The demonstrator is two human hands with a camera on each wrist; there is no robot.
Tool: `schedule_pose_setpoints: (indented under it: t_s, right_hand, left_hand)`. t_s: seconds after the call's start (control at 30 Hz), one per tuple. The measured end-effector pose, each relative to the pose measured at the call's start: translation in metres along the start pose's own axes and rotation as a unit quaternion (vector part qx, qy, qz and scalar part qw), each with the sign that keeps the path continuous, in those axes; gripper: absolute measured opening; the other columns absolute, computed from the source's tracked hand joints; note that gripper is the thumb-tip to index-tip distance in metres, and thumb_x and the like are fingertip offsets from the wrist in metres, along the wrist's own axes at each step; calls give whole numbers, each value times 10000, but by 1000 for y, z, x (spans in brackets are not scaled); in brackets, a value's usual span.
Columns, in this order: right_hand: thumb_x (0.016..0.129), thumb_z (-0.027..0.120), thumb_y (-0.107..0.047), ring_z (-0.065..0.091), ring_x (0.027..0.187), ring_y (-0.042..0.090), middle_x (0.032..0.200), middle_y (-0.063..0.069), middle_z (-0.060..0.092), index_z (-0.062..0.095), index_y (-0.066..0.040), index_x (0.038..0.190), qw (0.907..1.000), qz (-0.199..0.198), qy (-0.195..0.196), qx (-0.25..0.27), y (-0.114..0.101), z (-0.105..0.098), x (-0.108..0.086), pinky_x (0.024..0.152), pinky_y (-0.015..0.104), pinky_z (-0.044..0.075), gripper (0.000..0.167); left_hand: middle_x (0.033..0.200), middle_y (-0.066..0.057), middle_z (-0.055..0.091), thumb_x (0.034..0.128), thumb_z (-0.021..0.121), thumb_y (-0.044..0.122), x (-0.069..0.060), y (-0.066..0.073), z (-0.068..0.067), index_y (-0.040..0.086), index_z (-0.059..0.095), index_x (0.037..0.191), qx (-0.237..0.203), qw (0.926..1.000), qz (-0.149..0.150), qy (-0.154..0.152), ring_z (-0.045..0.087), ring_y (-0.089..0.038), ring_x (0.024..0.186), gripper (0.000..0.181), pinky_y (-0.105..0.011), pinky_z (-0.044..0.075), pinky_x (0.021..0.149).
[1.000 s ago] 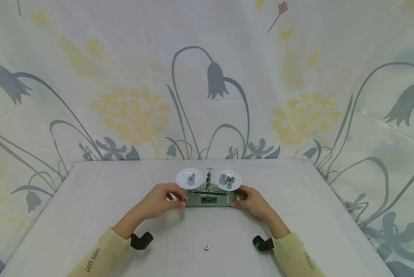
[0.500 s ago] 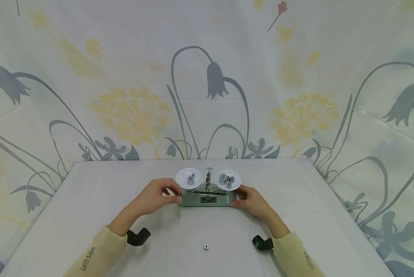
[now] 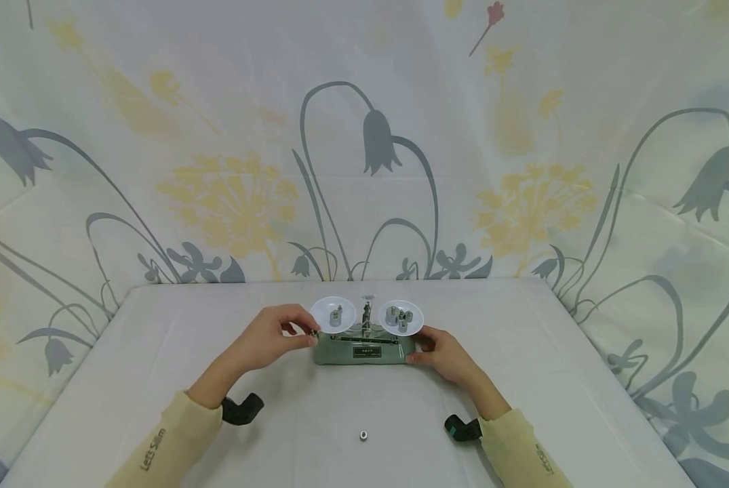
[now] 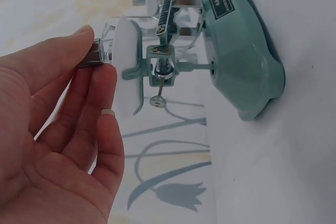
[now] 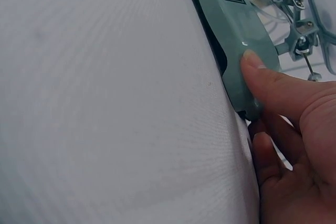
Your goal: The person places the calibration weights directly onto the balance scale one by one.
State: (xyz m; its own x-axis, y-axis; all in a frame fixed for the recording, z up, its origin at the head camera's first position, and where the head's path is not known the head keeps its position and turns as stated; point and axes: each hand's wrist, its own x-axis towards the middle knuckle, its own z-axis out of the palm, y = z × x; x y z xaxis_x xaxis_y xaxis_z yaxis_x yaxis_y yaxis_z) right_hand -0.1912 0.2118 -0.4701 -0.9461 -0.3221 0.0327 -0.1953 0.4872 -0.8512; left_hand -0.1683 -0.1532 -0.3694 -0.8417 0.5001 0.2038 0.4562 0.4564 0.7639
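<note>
A green balance scale (image 3: 340, 352) with two white pans stands on the table. My left hand (image 3: 266, 339) is just left of its left pan (image 3: 321, 315), pinching a small metal weight (image 4: 93, 55) between thumb and fingertips. In the left wrist view this weight is beside the pan's edge; whether it touches the pan I cannot tell. My right hand (image 3: 446, 356) grips the right end of the scale's base (image 5: 239, 40), thumb on the front face and fingers round the end, partly hidden.
On the left pan stand metal weights (image 3: 336, 317); several more weights (image 3: 392, 313) are on the right pan (image 3: 416, 327). One small weight (image 3: 363, 436) lies alone on the white table (image 3: 340, 407) between the forearms. A flowered cloth (image 3: 364, 203) hangs behind.
My left hand has moved up and left, from the lower left corner of the base to beside the left pan. The right hand keeps its place on the scale.
</note>
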Motion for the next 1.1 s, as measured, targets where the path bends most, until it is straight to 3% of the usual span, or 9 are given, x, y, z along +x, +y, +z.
schedule_pose_setpoints:
  t_s: [0.5, 1.1]
  right_hand:
    - [815, 814, -95, 545, 1227, 337, 1326, 200, 592, 572, 39, 1338, 9998, -101, 44, 155, -2, 2, -1, 995, 500, 468, 592]
    - [813, 821, -116, 546, 1214, 312, 1326, 176, 598, 585, 14, 1334, 10000, -37, 32, 75, -2, 0, 0, 996, 478, 466, 587]
  left_hand:
    - [962, 66, 684, 859, 786, 106, 11, 4, -8, 140, 737, 1009, 133, 9999, -50, 75, 634, -143, 906, 161, -345, 507, 776]
    - [965, 54, 685, 856, 786, 95, 25, 8, -13, 105, 739, 1003, 244, 9994, 240, -71, 642, -141, 914, 155, -344, 509, 778]
